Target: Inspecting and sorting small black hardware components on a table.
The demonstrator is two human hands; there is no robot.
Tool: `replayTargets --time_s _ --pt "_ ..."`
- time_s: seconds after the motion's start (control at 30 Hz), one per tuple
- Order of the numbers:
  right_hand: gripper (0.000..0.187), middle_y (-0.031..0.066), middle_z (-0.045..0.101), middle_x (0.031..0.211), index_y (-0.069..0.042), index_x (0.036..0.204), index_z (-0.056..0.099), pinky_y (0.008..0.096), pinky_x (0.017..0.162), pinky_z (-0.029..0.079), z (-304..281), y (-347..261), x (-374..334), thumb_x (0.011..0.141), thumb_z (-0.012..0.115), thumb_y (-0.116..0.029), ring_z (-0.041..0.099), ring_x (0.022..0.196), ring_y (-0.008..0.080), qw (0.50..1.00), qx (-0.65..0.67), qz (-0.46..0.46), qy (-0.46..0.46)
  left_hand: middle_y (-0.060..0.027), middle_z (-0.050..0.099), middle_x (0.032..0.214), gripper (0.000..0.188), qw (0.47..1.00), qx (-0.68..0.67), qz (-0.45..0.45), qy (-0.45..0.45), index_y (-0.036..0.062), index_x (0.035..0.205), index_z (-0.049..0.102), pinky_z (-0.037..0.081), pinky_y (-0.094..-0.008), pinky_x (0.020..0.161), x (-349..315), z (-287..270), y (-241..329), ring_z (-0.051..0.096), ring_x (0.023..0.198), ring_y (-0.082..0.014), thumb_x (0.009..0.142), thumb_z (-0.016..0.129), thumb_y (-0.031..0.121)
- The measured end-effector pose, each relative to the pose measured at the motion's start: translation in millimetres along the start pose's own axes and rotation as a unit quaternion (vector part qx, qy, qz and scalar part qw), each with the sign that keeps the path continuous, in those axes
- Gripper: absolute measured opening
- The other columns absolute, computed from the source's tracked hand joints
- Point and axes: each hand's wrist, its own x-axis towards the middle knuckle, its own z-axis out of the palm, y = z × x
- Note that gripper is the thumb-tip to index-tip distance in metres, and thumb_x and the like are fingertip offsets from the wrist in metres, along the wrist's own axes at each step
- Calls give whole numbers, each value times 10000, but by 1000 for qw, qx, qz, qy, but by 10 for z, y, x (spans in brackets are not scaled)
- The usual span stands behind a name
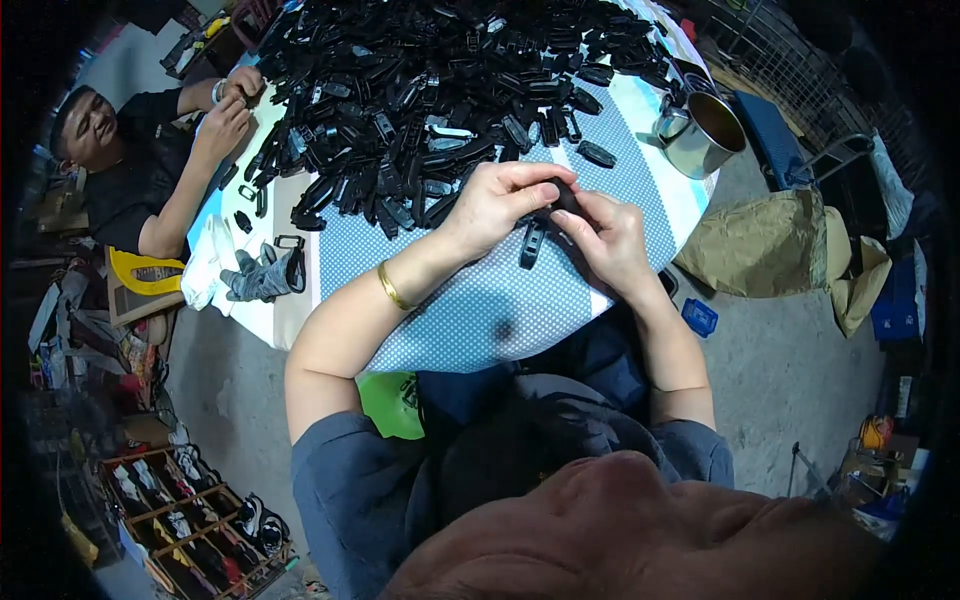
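Note:
My left hand (497, 203) and my right hand (608, 238) meet over the table, both pinching one small black plastic part (566, 196) between the fingertips. A gold bangle (392, 287) sits on my left wrist. Another black clip-like part (532, 243) lies on the cloth just below my hands. A large heap of black plastic parts (440, 90) covers the far half of the table, directly beyond my hands.
The table has a blue dotted cloth (480, 300). A metal cup (703, 133) stands at its right edge. Another person (150, 160) at the left handles parts. Grey gloves (262, 275) lie at the left edge. A brown sack (765, 245) sits on the floor, right.

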Motion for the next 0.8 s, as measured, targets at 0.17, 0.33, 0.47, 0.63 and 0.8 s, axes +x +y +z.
replayTargets --time_s 0.17,0.33,0.47,0.63,0.8 --pt "240 149 621 745 15 881 647 328 584 473 -45 -42 53 755 655 -190 593 619 255 992 -5 94 -84 -94 623 1006 236 997 72 -34 -6 -11 1051 606 448 -259 851 18 -17 6 574 945 -138 841 534 69" --pt "249 130 588 814 -3 939 637 376 738 452 -69 40 115 745 627 -159 556 808 275 984 -129 -25 -118 -92 549 839 335 898 427 74 79 -3 1012 572 460 -277 651 -159 -9 176 543 720 -166 748 678 175" --pt "290 142 587 876 15 983 606 366 742 456 -180 -47 235 728 614 -124 569 831 285 960 -138 -52 -237 -125 557 848 301 771 633 0 66 -3 865 586 450 -362 712 -390 -374 318 550 780 -283 674 713 193" --pt "240 113 608 914 -19 970 617 358 738 486 72 -22 709 755 597 -123 590 846 274 966 -132 -140 -173 -159 584 886 391 748 656 -11 94 -6 1012 560 439 -375 785 -495 -337 235 542 880 -313 673 699 129" --pt "276 96 601 917 -43 986 623 350 721 488 559 -26 1135 760 640 -201 589 852 265 951 -179 -238 -86 -164 601 926 370 769 635 -18 76 -10 1008 565 434 -382 797 -517 -369 234 541 886 -319 676 689 96"
